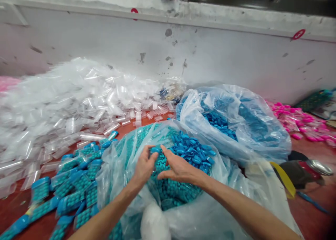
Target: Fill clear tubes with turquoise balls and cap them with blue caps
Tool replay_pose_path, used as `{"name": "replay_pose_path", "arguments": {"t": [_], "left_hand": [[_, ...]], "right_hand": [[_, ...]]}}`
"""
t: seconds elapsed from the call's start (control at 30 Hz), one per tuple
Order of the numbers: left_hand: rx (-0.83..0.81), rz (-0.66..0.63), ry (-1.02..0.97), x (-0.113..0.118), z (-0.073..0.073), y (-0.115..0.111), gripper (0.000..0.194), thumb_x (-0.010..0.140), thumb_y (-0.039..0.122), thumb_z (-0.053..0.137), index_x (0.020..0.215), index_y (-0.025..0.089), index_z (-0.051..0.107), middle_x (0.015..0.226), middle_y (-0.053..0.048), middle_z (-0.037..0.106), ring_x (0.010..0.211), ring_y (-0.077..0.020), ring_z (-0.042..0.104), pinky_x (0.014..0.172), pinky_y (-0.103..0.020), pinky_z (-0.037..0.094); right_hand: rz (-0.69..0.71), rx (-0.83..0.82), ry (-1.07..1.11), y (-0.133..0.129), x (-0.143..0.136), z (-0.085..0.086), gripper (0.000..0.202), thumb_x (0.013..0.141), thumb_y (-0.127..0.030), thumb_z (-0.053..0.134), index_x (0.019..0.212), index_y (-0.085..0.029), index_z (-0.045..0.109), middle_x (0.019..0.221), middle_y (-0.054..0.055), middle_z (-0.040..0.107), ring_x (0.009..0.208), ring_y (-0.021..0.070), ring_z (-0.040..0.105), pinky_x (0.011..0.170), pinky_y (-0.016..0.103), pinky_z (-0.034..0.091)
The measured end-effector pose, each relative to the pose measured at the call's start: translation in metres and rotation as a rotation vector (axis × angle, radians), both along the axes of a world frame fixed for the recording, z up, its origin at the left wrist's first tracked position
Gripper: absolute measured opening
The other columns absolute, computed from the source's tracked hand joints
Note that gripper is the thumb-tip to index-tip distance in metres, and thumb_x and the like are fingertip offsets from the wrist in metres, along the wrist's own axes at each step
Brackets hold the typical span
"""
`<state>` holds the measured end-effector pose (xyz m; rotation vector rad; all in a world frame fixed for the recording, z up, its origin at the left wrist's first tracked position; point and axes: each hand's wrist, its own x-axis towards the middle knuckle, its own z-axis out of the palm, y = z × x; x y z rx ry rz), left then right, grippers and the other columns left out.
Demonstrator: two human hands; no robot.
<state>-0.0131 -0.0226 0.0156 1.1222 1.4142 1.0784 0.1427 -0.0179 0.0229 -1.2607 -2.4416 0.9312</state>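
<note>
- We see both hands inside the near plastic bag point(210, 212), which sits on the red surface point(309, 212) and holds teal beads point(173, 191) and blue caps point(194, 152).
- Our left hand point(144, 166) and right hand point(178, 168) meet fingertip to fingertip, pinching one blue cap point(155, 149) between them.
- We judge the cap light, rigid and smooth; it is best taken by its edges.
- We judge the beads loose and prone to rolling, and the bag film soft and slippery.
- Filled blue-capped tubes point(68, 198) lie to the left, beside a heap of clear empty tubes point(65, 103).
- A second bag point(236, 124) of blue caps stands behind.
</note>
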Motion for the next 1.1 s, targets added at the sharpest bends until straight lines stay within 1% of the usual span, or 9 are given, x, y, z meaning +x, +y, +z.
{"name": "replay_pose_path", "arguments": {"t": [0.2,0.3,0.37,0.43,0.53,0.63,0.73,0.93,1.1], "left_hand": [[0.042,0.137,0.511,-0.117,0.023,-0.018,0.041,0.074,0.043,0.049,0.108,0.02,0.05,0.076,0.001,0.059,0.063,-0.0145,0.055,0.058,-0.025,0.045],[0.047,0.344,0.924,-0.144,0.026,-0.03,0.045,0.076,0.044,0.045,0.115,0.022,0.049,0.091,-0.003,0.062,0.066,-0.0189,0.057,0.064,-0.033,0.046],[0.12,0.383,0.987,-0.137,0.025,-0.036,0.043,0.077,0.044,0.042,0.115,0.023,0.049,0.092,-0.003,0.062,0.068,-0.0202,0.058,0.066,-0.034,0.046],[0.224,0.284,0.881,-0.114,0.021,-0.038,0.039,0.079,0.042,0.041,0.111,0.022,0.051,0.087,-0.002,0.062,0.069,-0.0192,0.058,0.067,-0.031,0.047],[0.314,-0.089,0.755,-0.067,0.011,-0.037,0.032,0.081,0.035,0.041,0.106,0.021,0.055,0.088,-0.004,0.062,0.078,-0.0183,0.057,0.073,-0.029,0.045],[0.328,-0.487,0.834,-0.028,0.001,-0.032,0.028,0.079,0.022,0.044,0.104,0.023,0.057,0.094,-0.005,0.06,0.09,-0.0203,0.052,0.081,-0.033,0.04],[0.305,-0.681,0.957,-0.006,-0.009,-0.021,0.03,0.075,0.016,0.049,0.103,0.024,0.058,0.094,-0.005,0.058,0.092,-0.0218,0.048,0.081,-0.034,0.037],[0.319,-0.663,0.707,0.011,-0.026,0.0,0.018,0.075,0.023,0.052,0.091,0.022,0.059,0.086,-0.004,0.058,0.085,-0.0205,0.051,0.077,-0.03,0.037],[0.219,-0.472,0.33,0.023,-0.033,0.002,0.005,0.07,0.017,0.048,0.074,0.019,0.051,0.061,0.005,0.045,0.059,-0.0117,0.042,0.057,-0.022,0.033]], "right_hand": [[0.187,0.066,-0.321,-0.008,0.023,0.007,0.038,0.074,-0.042,0.061,0.102,-0.016,0.058,0.09,0.01,0.063,0.087,0.0258,0.056,0.074,0.034,0.037],[0.25,0.13,-0.433,-0.017,0.022,0.002,0.038,0.069,-0.049,0.062,0.088,-0.015,0.06,0.081,0.009,0.062,0.08,0.0237,0.055,0.069,0.032,0.036],[0.275,0.169,-0.479,-0.022,0.018,-0.002,0.04,0.068,-0.05,0.063,0.086,-0.015,0.06,0.082,0.01,0.061,0.08,0.024,0.055,0.069,0.032,0.036],[0.28,0.189,-0.513,-0.025,0.015,-0.006,0.036,0.069,-0.046,0.062,0.086,-0.014,0.06,0.083,0.011,0.062,0.08,0.0243,0.055,0.067,0.031,0.037],[0.263,0.166,-0.524,-0.026,0.014,-0.01,0.024,0.074,-0.034,0.055,0.085,-0.013,0.061,0.08,0.012,0.063,0.072,0.0226,0.057,0.062,0.03,0.037],[0.221,0.082,-0.443,-0.018,0.021,-0.011,0.018,0.076,-0.025,0.047,0.081,-0.015,0.061,0.074,0.008,0.064,0.066,0.0186,0.057,0.058,0.027,0.036],[0.156,-0.074,-0.263,-0.007,0.031,-0.013,0.017,0.076,-0.019,0.044,0.077,-0.018,0.06,0.071,0.002,0.063,0.065,0.0149,0.056,0.058,0.024,0.037],[-0.132,-0.762,0.324,0.009,0.041,-0.023,0.016,0.081,-0.029,0.04,0.081,-0.02,0.053,0.065,-0.002,0.054,0.058,0.0121,0.057,0.05,0.021,0.044],[-0.27,-0.711,0.378,0.01,0.031,-0.022,0.028,0.083,-0.042,0.037,0.075,-0.018,0.049,0.058,-0.002,0.052,0.05,0.0154,0.058,0.039,0.023,0.042]]}}
